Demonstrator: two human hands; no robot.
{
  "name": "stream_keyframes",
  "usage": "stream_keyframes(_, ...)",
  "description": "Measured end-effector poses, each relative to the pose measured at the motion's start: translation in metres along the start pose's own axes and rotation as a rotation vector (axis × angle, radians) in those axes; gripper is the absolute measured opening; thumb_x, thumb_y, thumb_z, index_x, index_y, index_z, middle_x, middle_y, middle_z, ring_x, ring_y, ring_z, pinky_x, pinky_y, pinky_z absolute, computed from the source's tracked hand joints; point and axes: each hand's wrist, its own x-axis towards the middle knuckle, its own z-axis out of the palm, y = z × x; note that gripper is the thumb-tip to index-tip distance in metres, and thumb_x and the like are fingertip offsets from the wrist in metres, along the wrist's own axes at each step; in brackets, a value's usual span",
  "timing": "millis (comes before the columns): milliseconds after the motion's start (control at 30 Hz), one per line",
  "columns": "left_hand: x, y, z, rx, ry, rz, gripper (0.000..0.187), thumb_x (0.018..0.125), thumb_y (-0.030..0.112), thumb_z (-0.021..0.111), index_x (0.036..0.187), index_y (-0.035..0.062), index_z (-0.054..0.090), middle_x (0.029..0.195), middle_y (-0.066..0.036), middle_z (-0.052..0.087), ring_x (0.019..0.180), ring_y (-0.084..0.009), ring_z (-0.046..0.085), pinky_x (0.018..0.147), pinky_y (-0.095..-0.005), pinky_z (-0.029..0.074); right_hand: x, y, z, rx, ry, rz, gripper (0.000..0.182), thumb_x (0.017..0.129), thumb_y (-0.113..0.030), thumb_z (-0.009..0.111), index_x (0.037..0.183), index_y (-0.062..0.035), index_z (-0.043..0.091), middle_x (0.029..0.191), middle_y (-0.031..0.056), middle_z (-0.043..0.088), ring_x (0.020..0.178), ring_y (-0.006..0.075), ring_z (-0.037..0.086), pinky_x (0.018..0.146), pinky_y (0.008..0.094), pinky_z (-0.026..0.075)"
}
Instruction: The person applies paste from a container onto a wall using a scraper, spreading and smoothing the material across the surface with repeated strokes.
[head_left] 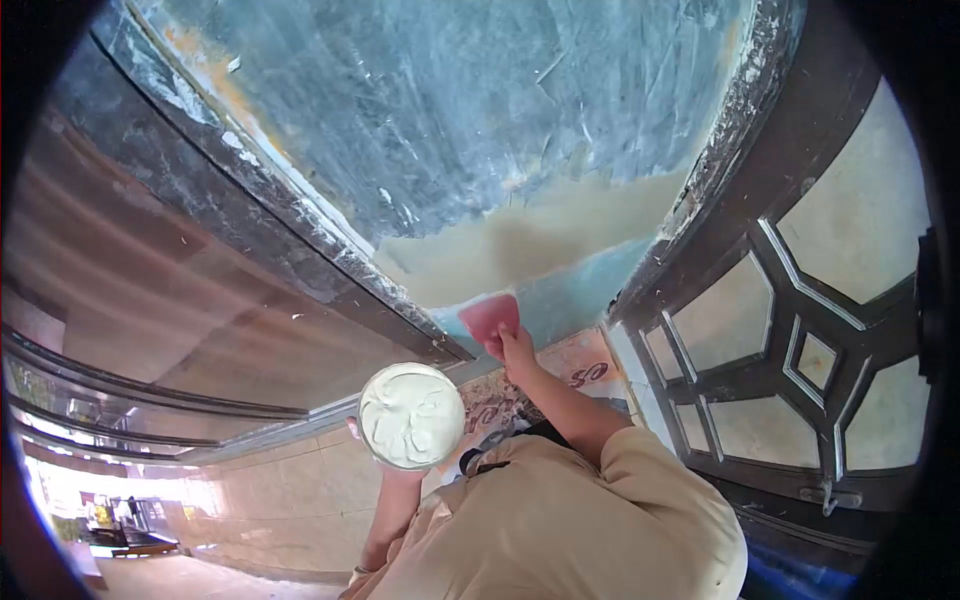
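My left hand [400, 477] holds up a round container of white putty [412, 415] from below. Most of that hand is hidden under it, with a fingertip showing at its left side. In my right hand [515, 352], closed fingers grip a red putty spreader [489, 318]. The spreader's blade lies against the lower part of the wall [480, 110], at the lower edge of a smooth beige putty band [540, 232]. Above the band the wall is blue-grey, scratched and streaked; below it a light blue strip [575, 300] shows.
To the left runs a dark frame [300, 235] with brownish panels, its edge smeared white. A dark door [800, 340] with pale panels and a latch [832, 497] stands at the right. Printed sheeting [590, 365] lies at the wall's foot. Tiles [290, 485] are at lower left.
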Motion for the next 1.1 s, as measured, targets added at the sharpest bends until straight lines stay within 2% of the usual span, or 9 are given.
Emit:
stream_keyframes(100,0.001,0.001,-0.012,-0.014,0.044,0.057,0.1,0.079,0.088,0.031,0.149,0.0175,0.034,0.153,-0.012,0.036,0.136,-0.0366,0.039,0.111,-0.0586,0.034,-0.006,0.02,-0.008,0.013,0.14,0.306,0.023,0.1,-0.027,0.055,0.112,-0.007,0.05,0.096,0.0075,0.062,0.076,0.018,0.067,0.064,0.0272,0.057)
stream_keyframes(333,0.002,0.004,-0.007,-0.012,-0.039,-0.001,0.099,0.077,0.087,0.038,0.149,0.0192,0.035,0.154,-0.009,0.035,0.137,-0.0355,0.038,0.112,-0.0585,0.032,-0.025,-0.082,0.1,0.143,-0.183,-0.003,0.029,0.1,-0.03,0.057,0.111,-0.0045,0.049,0.093,0.0084,0.061,0.075,0.02,0.068,0.064,0.0286,0.058)
stream_keyframes(433,0.003,0.003,-0.005,-0.045,0.033,0.005,0.099,0.077,0.088,0.037,0.149,0.0196,0.036,0.153,-0.009,0.035,0.137,-0.0357,0.039,0.111,-0.0587,0.033,-0.005,-0.048,0.073,0.038,-0.043,-0.069,0.026,0.1,-0.029,0.055,0.111,-0.0058,0.049,0.094,0.0074,0.062,0.076,0.0188,0.068,0.064,0.0276,0.058)
stream_keyframes(600,0.003,0.005,0.011,-0.022,0.002,0.054,0.099,0.077,0.088,0.037,0.149,0.0192,0.036,0.153,-0.009,0.036,0.136,-0.036,0.039,0.111,-0.0587,0.033,0.001,0.031,-0.009,-0.084,0.147,0.186,0.025,0.099,-0.028,0.059,0.106,-0.0061,0.05,0.083,0.0056,0.062,0.066,0.018,0.066,0.054,0.0243,0.054)
stream_keyframes(767,-0.003,-0.002,0.006,-0.004,0.004,0.102,0.1,0.077,0.088,0.035,0.149,0.018,0.036,0.153,-0.01,0.035,0.135,-0.036,0.04,0.11,-0.0587,0.034,-0.018,-0.026,0.035,-0.748,-0.106,-0.501,0.033,0.089,-0.031,0.07,0.095,0.0,0.06,0.081,0.0138,0.066,0.07,0.0228,0.065,0.064,0.0356,0.052)
stream_keyframes(867,0.001,-0.004,0.008,0.018,0.051,0.106,0.1,0.077,0.089,0.034,0.148,0.0183,0.036,0.153,-0.01,0.036,0.135,-0.0357,0.04,0.11,-0.0585,0.034,-0.006,-0.041,0.057,-0.725,-0.06,-0.397,0.034,0.085,-0.031,0.073,0.092,0.0013,0.064,0.079,0.017,0.067,0.072,0.0251,0.066,0.07,0.0382,0.051)
stream_keyframes(900,0.001,-0.005,0.009,0.016,0.058,0.107,0.1,0.077,0.089,0.034,0.148,0.0183,0.036,0.153,-0.01,0.036,0.135,-0.0357,0.04,0.11,-0.0585,0.034,0.012,-0.028,0.045,-0.73,0.013,-0.524,0.038,0.085,-0.035,0.074,0.092,0.0009,0.062,0.072,0.0093,0.065,0.063,0.0142,0.062,0.06,0.0317,0.05)
stream_keyframes(1033,-0.001,-0.008,0.013,0.014,0.03,0.118,0.103,0.076,0.089,0.034,0.149,0.0164,0.035,0.152,-0.012,0.036,0.134,-0.0352,0.041,0.11,-0.0573,0.035,0.023,-0.009,-0.013,-0.599,0.195,-0.475,0.036,0.086,-0.033,0.074,0.091,0.0,0.062,0.074,0.0076,0.065,0.066,0.0129,0.062,0.059,0.0306,0.05)
stream_keyframes(1100,-0.002,-0.008,0.01,0.011,0.004,0.079,0.104,0.076,0.088,0.038,0.149,0.0143,0.033,0.152,-0.013,0.036,0.133,-0.0353,0.042,0.109,-0.0562,0.037,0.009,-0.005,-0.036,-0.605,0.16,-0.219,0.036,0.086,-0.032,0.074,0.091,0.0017,0.064,0.078,0.0151,0.067,0.076,0.0233,0.067,0.068,0.0353,0.051)
